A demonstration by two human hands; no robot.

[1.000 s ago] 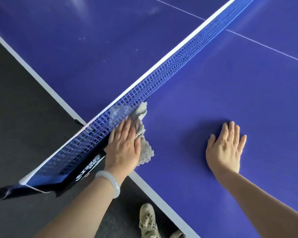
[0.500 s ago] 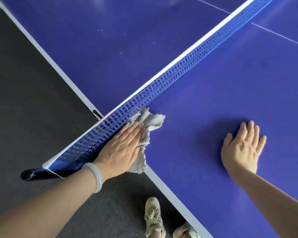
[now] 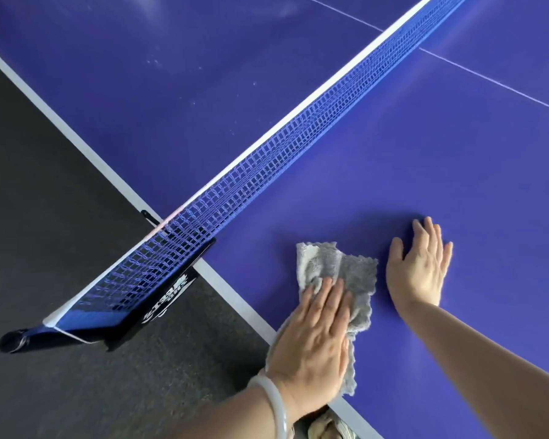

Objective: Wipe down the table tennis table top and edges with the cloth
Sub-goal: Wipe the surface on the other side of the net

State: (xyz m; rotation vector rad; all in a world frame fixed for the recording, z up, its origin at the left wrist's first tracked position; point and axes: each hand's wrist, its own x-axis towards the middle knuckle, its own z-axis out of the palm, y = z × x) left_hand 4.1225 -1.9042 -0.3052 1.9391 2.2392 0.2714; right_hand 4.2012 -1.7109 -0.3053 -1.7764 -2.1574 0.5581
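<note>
1. The left hand (image 3: pixel 314 340) lies flat on the grey cloth (image 3: pixel 352 274). Its fingers are straight and close together. They press the cloth down and do not curl round it.
2. The cloth is on the near part of the blue table (image 3: pixel 425 153), at the white edge line (image 3: pixel 235 299). Its near end lies over this line under the palm, and its far end shows beyond the fingertips.
3. The right hand (image 3: pixel 420 267) lies flat on the bare table top, just to the right of the cloth and not touching it. Its fingers are straight and a little apart, and it holds nothing.
4. The net (image 3: pixel 267 172) crosses the table from near left to far right. The cloth is on its right side, apart from it.
5. A black clamp (image 3: pixel 159 312) with white letters holds the net at the table edge, left of the cloth.
6. A pale bracelet (image 3: pixel 276 403) sits on the left wrist.
7. The dark floor (image 3: pixel 45 248) is on the left. A light shoe (image 3: pixel 327 429) shows partly at the bottom edge.
</note>
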